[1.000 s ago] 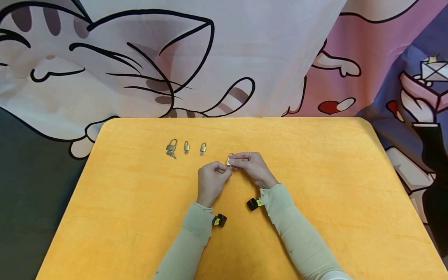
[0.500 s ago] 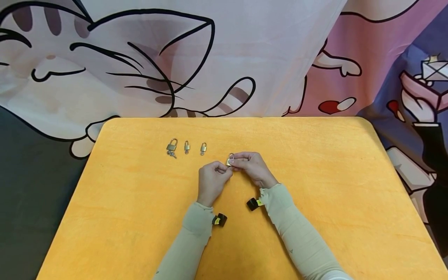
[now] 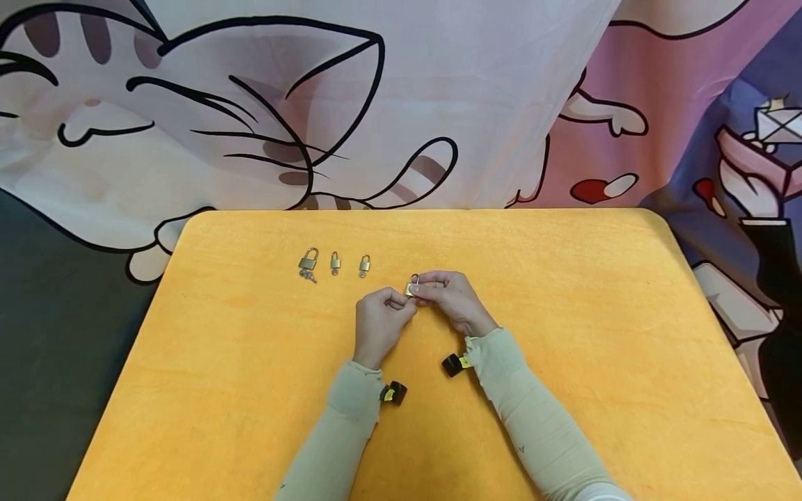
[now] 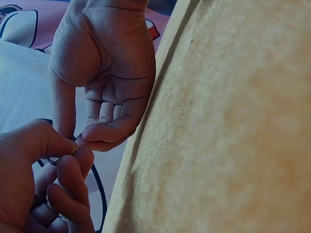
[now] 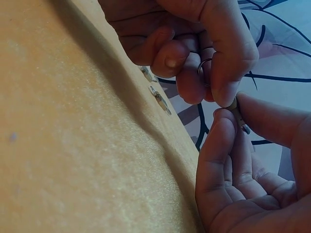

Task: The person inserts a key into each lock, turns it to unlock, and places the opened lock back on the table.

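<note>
My right hand [image 3: 454, 299] pinches a small brass padlock [image 3: 411, 288] between thumb and fingers, its shackle pointing away from me. In the right wrist view the padlock [image 5: 237, 115] shows edge-on between the fingertips. From the other side my left hand [image 3: 381, 323] pinches a key at the padlock's lower end; the key is mostly hidden by the fingers. A thin key ring [image 5: 200, 70] hangs by the left fingers in the right wrist view. The fingertips of both hands meet at the padlock, and the left wrist view shows them touching.
On the yellow table [image 3: 250, 390], left of my hands, lie a larger padlock [image 3: 308, 264] with keys [image 3: 308, 275] and two smaller padlocks, one in the middle [image 3: 335, 264] and one nearer my hands [image 3: 365, 265]. A printed cartoon cloth [image 3: 489, 125] hangs behind the table.
</note>
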Demonstrator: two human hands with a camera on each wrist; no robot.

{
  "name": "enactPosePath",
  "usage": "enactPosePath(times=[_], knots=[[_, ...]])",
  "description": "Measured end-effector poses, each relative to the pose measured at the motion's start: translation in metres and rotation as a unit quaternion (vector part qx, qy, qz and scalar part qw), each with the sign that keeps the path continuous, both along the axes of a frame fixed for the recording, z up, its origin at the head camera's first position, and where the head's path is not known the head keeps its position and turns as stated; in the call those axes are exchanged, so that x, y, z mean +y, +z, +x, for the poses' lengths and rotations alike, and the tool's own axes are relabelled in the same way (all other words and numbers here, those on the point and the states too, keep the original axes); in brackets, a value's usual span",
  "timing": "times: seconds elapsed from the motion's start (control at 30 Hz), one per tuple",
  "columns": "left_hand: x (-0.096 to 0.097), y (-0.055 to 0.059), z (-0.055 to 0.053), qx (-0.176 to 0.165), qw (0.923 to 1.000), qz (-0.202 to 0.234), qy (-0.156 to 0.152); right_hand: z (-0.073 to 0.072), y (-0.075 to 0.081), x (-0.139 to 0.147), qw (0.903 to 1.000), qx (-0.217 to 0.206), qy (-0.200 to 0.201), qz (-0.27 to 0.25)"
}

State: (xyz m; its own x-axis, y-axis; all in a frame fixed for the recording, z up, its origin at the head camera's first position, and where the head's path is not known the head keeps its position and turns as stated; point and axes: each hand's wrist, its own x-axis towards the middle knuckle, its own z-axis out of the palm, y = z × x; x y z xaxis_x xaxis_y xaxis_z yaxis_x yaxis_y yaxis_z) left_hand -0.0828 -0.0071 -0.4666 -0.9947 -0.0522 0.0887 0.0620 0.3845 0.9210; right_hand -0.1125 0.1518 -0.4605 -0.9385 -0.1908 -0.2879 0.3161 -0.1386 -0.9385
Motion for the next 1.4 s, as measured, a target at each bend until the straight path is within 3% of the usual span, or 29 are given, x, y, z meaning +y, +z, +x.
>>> enactPosePath(times=[0.43, 0.93, 1.3, 1.4], knots=[[-0.0045, 0.0022, -0.0018, -0.045, 0.9986, 0.019, -0.018, -0.0039, 0.0018, -0.0028, 1.0000, -0.004, -0.005, -0.002], [-0.0088, 0.0036, -0.0022, -0.062, 0.9970, 0.029, -0.036, -0.0064, -0.0026, -0.0043, 0.9999, -0.009, -0.012, -0.001], [-0.0058, 0.0011, -0.0028, -0.082, 0.9953, 0.011, -0.050, -0.0053, 0.0002, 0.0006, 0.9997, -0.008, -0.025, 0.002], [-0.0055, 0.0021, -0.0019, -0.091, 0.9951, 0.005, -0.039, -0.0057, 0.0016, 0.0029, 0.9995, -0.006, -0.029, 0.009]])
